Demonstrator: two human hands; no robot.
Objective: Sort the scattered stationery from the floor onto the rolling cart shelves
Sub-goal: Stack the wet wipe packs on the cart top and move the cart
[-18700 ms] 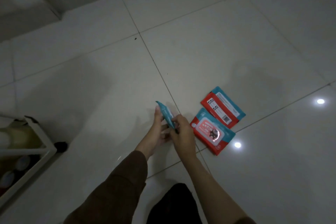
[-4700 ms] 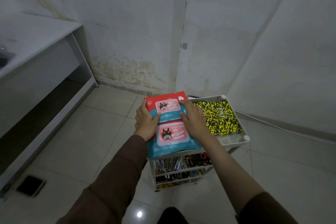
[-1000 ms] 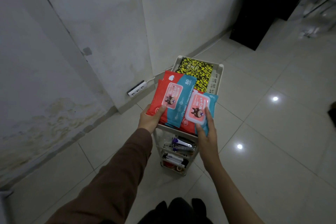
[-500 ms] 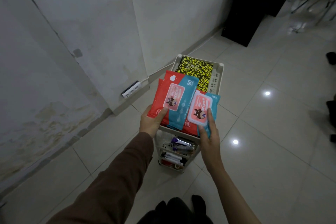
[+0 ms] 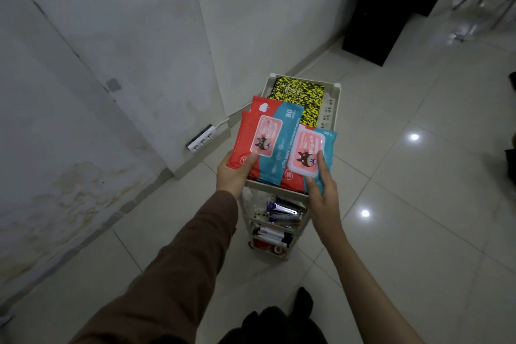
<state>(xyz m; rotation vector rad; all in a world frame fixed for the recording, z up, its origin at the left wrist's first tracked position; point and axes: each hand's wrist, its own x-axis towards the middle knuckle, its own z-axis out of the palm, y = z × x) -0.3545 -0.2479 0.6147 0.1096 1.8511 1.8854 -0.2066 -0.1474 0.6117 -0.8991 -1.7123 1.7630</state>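
Note:
A white rolling cart (image 5: pixel 334 109) stands by the wall corner. On its top shelf lies a yellow-and-black notebook (image 5: pixel 303 99) at the far end. Red-and-teal wipes packs overlap at the near end: one upper-left pack (image 5: pixel 268 137) and one right pack (image 5: pixel 310 153) with a pink lid, a third partly hidden beneath. My left hand (image 5: pixel 233 176) grips the left pack's near corner, thumb on top. My right hand (image 5: pixel 321 190) holds the right pack's near edge. Lower shelves hold pens and markers (image 5: pixel 282 211).
A white power strip (image 5: pixel 201 138) lies at the wall's base left of the cart. A black cabinet (image 5: pixel 391 3) stands at the back right. Glossy floor tiles spread to the right. My dark feet (image 5: pixel 279 321) are at the bottom edge.
Since the earliest frame the packs went from the floor onto the cart top. Over the last second both hands stay on the packs; the view has shifted slightly.

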